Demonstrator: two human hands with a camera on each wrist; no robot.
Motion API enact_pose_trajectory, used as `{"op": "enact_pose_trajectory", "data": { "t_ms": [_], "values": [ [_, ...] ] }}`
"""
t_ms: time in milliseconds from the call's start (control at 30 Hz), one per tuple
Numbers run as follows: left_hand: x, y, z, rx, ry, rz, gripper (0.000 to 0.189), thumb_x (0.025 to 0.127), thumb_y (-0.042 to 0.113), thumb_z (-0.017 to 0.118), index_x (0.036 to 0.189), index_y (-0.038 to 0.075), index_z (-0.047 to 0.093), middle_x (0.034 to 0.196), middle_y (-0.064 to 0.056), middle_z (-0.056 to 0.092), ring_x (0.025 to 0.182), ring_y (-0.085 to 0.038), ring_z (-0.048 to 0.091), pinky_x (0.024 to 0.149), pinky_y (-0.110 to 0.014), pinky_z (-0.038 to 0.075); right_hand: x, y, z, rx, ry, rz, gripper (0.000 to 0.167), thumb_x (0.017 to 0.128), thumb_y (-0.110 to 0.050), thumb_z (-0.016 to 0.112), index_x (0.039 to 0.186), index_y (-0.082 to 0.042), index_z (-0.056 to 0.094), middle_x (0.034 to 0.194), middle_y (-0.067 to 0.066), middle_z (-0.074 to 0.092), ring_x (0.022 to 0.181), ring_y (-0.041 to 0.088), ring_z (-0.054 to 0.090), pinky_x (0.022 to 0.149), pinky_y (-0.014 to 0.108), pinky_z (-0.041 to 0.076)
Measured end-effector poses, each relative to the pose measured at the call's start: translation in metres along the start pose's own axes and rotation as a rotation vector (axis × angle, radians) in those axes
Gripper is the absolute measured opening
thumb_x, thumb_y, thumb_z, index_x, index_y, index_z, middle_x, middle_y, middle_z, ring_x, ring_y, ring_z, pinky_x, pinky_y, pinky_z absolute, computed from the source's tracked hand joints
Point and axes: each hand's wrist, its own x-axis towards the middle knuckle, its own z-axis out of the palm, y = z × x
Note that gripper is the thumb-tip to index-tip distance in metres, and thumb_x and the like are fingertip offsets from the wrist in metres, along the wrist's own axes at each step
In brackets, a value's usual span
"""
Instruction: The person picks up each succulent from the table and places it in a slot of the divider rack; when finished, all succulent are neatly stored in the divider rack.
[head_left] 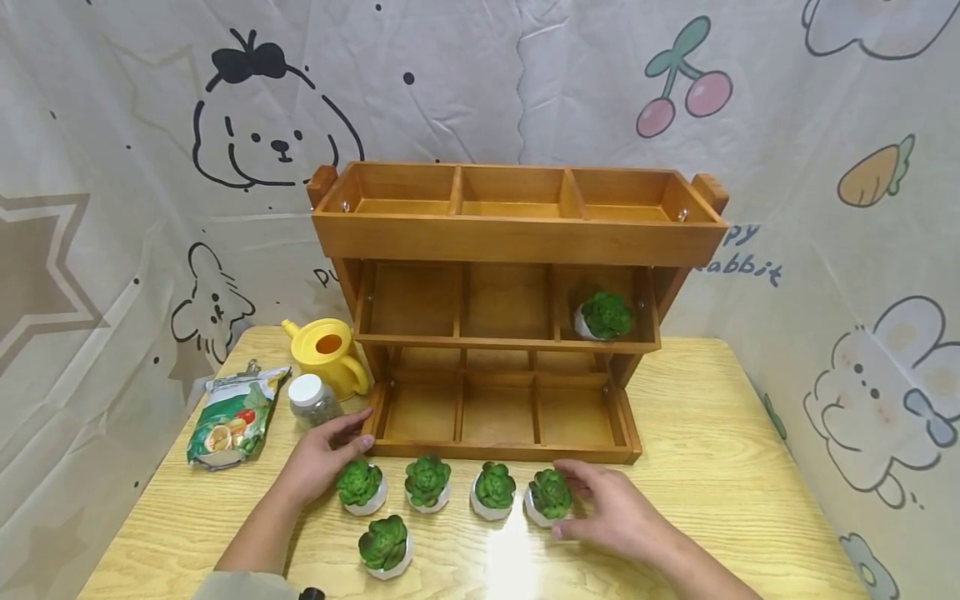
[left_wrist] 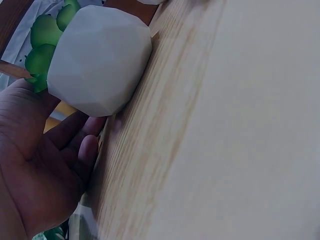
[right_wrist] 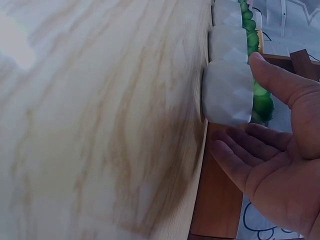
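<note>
Around the right side of the rightmost potted succulent (head_left: pixel 550 496), my right hand (head_left: pixel 611 508) spreads its thumb and fingers. In the right wrist view the white pot (right_wrist: pixel 227 92) stands between them without a clear grip. My left hand (head_left: pixel 321 458) is beside the leftmost potted succulent (head_left: pixel 360 487), fingers extended toward the shelf's lower left corner. The left wrist view shows that faceted pot (left_wrist: pixel 100 60) close to the thumb and fingers; contact is unclear. Two more succulents (head_left: pixel 427 483) (head_left: pixel 493 490) stand in the row, and another (head_left: pixel 386 546) is nearer me.
A three-tier wooden shelf (head_left: pixel 517 242) with divided compartments stands behind the row. One succulent (head_left: pixel 606 315) sits in its middle tier's right compartment. At left are a yellow watering can (head_left: pixel 326 358), a white-lidded jar (head_left: pixel 313 402) and a clipped green bag (head_left: pixel 236 417).
</note>
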Motion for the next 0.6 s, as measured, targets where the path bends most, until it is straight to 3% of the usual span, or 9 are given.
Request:
{"op": "enact_pose_trajectory", "data": {
  "t_ms": [200,600],
  "values": [
    [-0.0008,0.0015,-0.0008,0.006,-0.003,-0.015,0.064,0.095,0.052,0.073,0.15,0.022,0.058,0.149,-0.01,0.057,0.133,-0.033,0.056,0.11,-0.053,0.046,0.0041,-0.0017,0.0038,-0.038,0.0,-0.012,0.092,0.071,-0.041,0.095,0.147,-0.006,0.055,0.124,0.006,0.07,0.107,0.022,0.068,0.095,0.046,0.057],
    [-0.0005,0.0024,-0.0012,0.001,-0.012,-0.016,0.065,0.095,0.052,0.073,0.15,0.022,0.058,0.15,-0.011,0.056,0.134,-0.034,0.056,0.111,-0.054,0.045,0.0099,-0.0019,0.0081,-0.071,0.01,-0.036,0.084,0.069,-0.033,0.097,0.14,-0.008,0.061,0.121,0.002,0.07,0.102,0.015,0.067,0.091,0.038,0.058]
  ]
}}
